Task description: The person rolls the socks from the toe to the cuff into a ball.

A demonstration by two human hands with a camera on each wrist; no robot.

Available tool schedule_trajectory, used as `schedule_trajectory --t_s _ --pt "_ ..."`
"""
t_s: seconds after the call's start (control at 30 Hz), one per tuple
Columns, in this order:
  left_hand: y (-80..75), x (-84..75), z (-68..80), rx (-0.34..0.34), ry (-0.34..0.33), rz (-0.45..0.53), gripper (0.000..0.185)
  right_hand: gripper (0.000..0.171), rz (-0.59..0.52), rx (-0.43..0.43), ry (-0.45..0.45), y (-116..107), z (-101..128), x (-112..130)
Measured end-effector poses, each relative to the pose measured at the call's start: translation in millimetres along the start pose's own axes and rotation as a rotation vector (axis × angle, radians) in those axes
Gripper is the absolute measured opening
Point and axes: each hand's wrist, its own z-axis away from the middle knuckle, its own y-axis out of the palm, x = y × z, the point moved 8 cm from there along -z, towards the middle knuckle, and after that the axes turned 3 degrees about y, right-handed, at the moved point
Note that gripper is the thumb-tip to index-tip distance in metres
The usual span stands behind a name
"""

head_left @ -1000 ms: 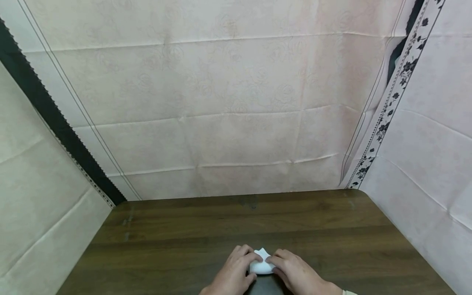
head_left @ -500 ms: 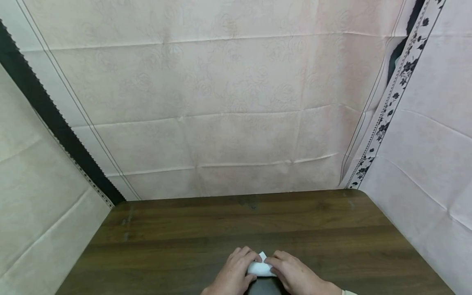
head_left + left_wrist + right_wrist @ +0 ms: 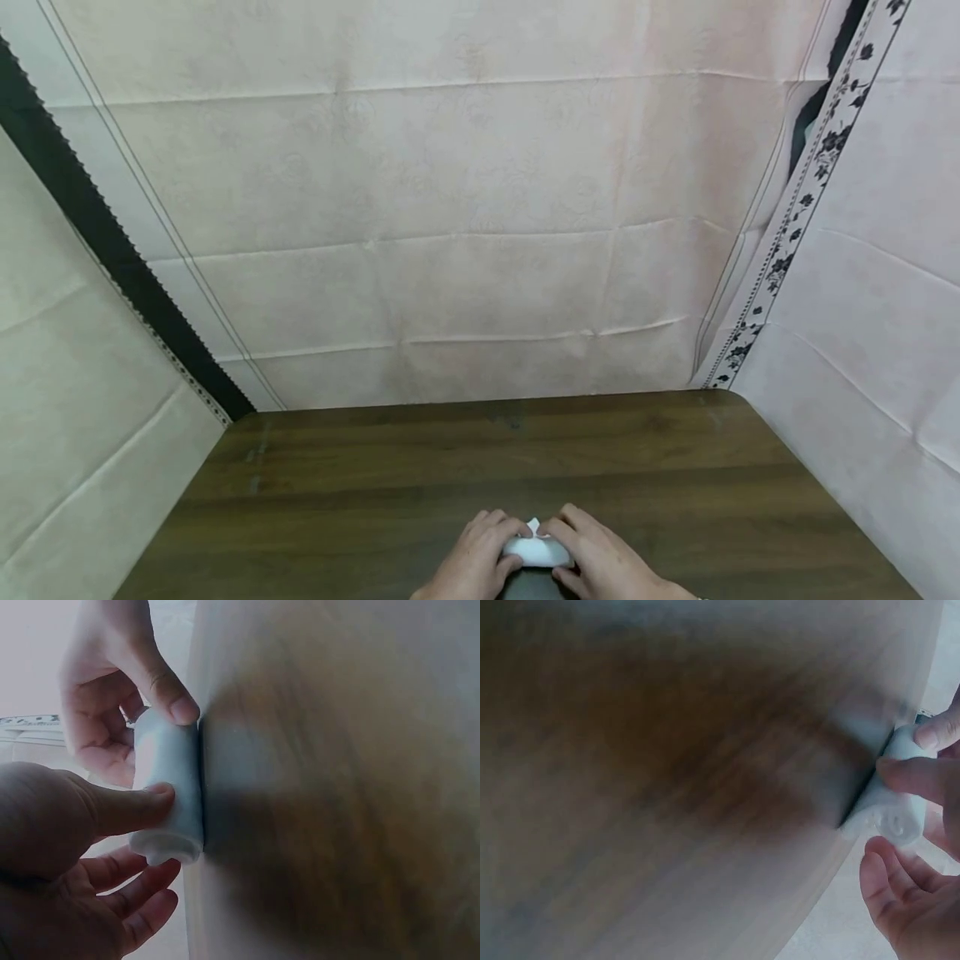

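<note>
A small white roll of soft sheet material (image 3: 536, 552) lies on the table near its front edge, with a pointed flap (image 3: 533, 525) sticking up behind it. Its exact kind is unclear. My left hand (image 3: 478, 557) grips the roll's left end, thumb in front and fingers over the top. At the other end, my right hand (image 3: 603, 560) holds it between thumb and curled fingers. The left wrist view shows both thumbs pressing the side of the roll (image 3: 169, 769). Coiled layers show at the end of the roll (image 3: 896, 821) in the right wrist view.
The brown wood-grain table (image 3: 360, 492) extends ahead and to both sides. Pale cloth hangs behind it (image 3: 465, 275) and along the left (image 3: 90, 433) and right (image 3: 862, 375) sides. A dark reflection of the roll shows on the tabletop.
The flap behind the roll shows less and sits lower than before. The right thumb has shifted down toward the near side of the roll. Both hands stay at its ends.
</note>
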Motion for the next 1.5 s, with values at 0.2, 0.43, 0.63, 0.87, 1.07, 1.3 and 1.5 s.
schedule_trajectory --t_s 0.2,0.43,0.63,0.87,1.07,1.3,1.5 --pt "-0.9 -2.0 0.2 0.013 -0.014 0.007 0.026 0.035 -0.019 -0.048 -0.035 -0.4 1.1 2.0" --pt "-6.0 -12.7 -1.2 -0.042 0.029 -0.058 0.028 0.029 -0.043 -0.032 -0.039 -0.9 1.9 1.7" --pt "-6.9 -16.4 -3.5 -0.041 0.041 -0.129 0.031 0.026 -0.091 0.014 -0.011 -2.4 -0.4 1.0" --pt "-3.9 -14.6 -3.2 -0.030 0.039 -0.147 0.036 0.025 -0.153 0.096 0.060 0.5 -2.0 -3.4" --pt "-3.7 -12.6 -3.8 -0.030 0.031 -0.140 0.033 0.025 -0.160 0.120 0.081 3.2 -1.5 -6.6" --pt "-6.0 -13.4 -2.6 -0.053 0.037 -0.146 0.026 0.031 -0.123 0.113 0.094 3.2 -2.2 -7.4" --pt "-5.7 -9.3 -3.7 -0.030 0.016 -0.112 0.024 0.032 -0.051 0.078 0.139 -1.6 -4.5 -5.9"
